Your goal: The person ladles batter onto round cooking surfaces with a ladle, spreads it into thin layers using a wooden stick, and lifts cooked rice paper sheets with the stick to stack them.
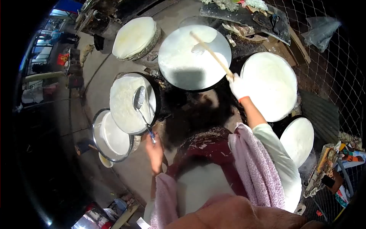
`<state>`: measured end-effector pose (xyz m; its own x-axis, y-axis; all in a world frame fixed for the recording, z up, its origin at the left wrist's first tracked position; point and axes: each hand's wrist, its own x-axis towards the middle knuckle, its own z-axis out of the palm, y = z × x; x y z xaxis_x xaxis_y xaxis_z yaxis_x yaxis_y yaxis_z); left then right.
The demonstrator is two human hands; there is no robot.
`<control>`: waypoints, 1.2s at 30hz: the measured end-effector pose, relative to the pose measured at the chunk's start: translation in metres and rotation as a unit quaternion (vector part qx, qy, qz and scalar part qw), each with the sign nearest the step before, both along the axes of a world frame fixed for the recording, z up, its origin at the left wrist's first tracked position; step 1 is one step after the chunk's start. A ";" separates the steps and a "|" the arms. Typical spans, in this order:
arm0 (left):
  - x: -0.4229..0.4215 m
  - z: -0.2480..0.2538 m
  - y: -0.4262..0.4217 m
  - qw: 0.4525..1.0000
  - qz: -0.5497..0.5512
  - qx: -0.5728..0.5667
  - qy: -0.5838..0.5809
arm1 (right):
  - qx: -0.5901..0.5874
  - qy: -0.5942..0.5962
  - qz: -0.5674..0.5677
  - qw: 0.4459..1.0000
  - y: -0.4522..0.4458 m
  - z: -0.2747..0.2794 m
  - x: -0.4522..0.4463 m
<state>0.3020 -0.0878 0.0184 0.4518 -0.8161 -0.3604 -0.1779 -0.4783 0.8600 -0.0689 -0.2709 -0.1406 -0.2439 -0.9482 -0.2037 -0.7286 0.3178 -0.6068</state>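
Note:
My left hand (pixel 154 152) is closed around the handle of a metal ladle (pixel 139 98). The ladle's bowl is over a round griddle covered by a pale flatbread (pixel 124 105). In a white glove, my right hand (pixel 237 87) grips a long wooden stick (pixel 213 55). The stick slants across the middle griddle (pixel 219 63), where white batter (pixel 175 49) covers much of the surface and a greyer area shows to the right. Below the left griddle stands a basin (pixel 96 131) of white batter.
A thick stack of round flatbreads (pixel 135 38) stands at the upper left. On the right are a large white-covered griddle (pixel 268 86) and a smaller white round (pixel 298 142). Wire mesh (pixel 335 72) and cardboard (pixel 280 49) border the right side.

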 end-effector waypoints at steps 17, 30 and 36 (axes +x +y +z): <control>-0.017 0.015 -0.005 1.000 -0.013 0.007 -0.018 | 0.043 0.125 0.022 0.991 -0.131 0.021 -0.016; -0.020 0.017 0.011 0.998 0.068 0.000 0.011 | -0.133 -0.074 0.142 0.978 -0.079 0.060 0.028; -0.012 -0.002 -0.017 0.998 -0.020 -0.046 -0.029 | -0.123 -0.412 -0.168 0.887 0.036 -0.059 0.004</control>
